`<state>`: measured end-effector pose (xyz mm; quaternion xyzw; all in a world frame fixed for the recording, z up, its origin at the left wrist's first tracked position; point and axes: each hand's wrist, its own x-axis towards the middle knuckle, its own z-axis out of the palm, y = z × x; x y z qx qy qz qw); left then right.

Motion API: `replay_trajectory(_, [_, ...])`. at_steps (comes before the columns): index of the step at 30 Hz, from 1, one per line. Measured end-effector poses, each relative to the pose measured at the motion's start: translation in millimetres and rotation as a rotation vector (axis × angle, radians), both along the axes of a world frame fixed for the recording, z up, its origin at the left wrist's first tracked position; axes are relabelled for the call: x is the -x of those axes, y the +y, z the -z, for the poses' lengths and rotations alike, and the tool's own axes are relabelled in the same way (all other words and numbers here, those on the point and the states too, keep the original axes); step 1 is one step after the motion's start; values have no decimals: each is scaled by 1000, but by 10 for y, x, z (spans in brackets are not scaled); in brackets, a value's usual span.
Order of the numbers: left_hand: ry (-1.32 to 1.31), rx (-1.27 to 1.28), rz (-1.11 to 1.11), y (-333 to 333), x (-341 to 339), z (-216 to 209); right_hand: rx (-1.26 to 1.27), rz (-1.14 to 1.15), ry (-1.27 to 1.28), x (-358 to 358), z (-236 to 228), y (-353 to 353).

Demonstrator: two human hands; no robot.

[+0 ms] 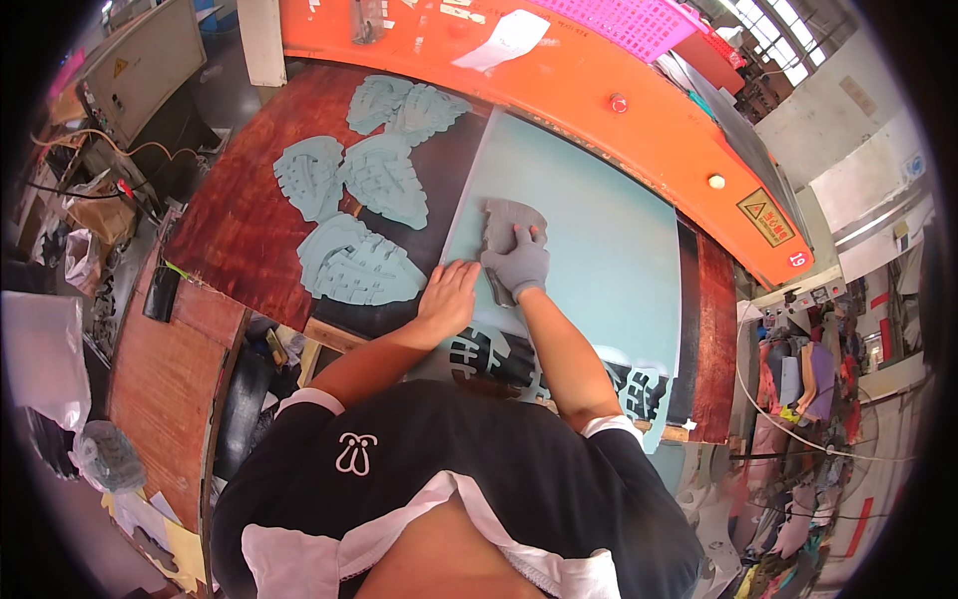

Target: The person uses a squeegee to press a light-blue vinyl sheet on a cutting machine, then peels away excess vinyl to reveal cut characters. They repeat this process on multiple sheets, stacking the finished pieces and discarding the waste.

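Note:
A smooth pale blue-green sheet (609, 270) covers the middle of the work board. On its left part lies a grey, wavy-edged piece that looks like a cutting die (502, 214). My right hand (521, 265), in a grey glove with bare fingertips, grips this die from above, thumb to its left. My left hand (448, 297) is bare and lies flat at the sheet's left edge, fingers stretched out, holding nothing. Left of it sits a stack of cut pale blue-green pieces (359, 265) with notched outlines.
Further stacks of cut pieces (384, 180) lie on the dark and reddish board (239, 215). An orange machine beam (569, 90) crosses the far side, with a pink basket (629, 22) on top. Cut-out sheet waste (639, 391) hangs at the near edge.

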<state>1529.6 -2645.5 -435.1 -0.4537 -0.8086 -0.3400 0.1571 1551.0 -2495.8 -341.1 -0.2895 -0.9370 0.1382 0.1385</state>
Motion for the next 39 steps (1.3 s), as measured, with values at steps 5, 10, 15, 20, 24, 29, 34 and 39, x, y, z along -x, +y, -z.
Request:
replay_trajectory(5, [91, 8, -49, 63, 10, -68, 1029, -73, 528, -330, -141, 636])
replay_trajectory(10, [135, -37, -35, 76, 6, -104, 358, 57, 416, -700, -186, 865])
replay_trajectory(15, [170, -57, -29, 115, 32, -159, -145, 145, 0, -773, -163, 779])
replay_trajectory(20, [125, -14, -16, 142, 61, -201, -106, 188, -17, -681, -207, 799])
replay_trajectory(24, [131, -24, -4, 163, 83, -200, -90, 188, -38, -626, -226, 826])
replay_trajectory(29, [127, -33, 9, 191, 117, -229, -117, 167, -57, -593, -234, 806])
replay_trajectory(34, [134, -7, -16, 205, 128, -236, -104, 138, -78, -581, -225, 922])
replay_trajectory(39, [143, -17, -34, 282, 156, -246, 244, 40, 200, -729, -241, 1295])
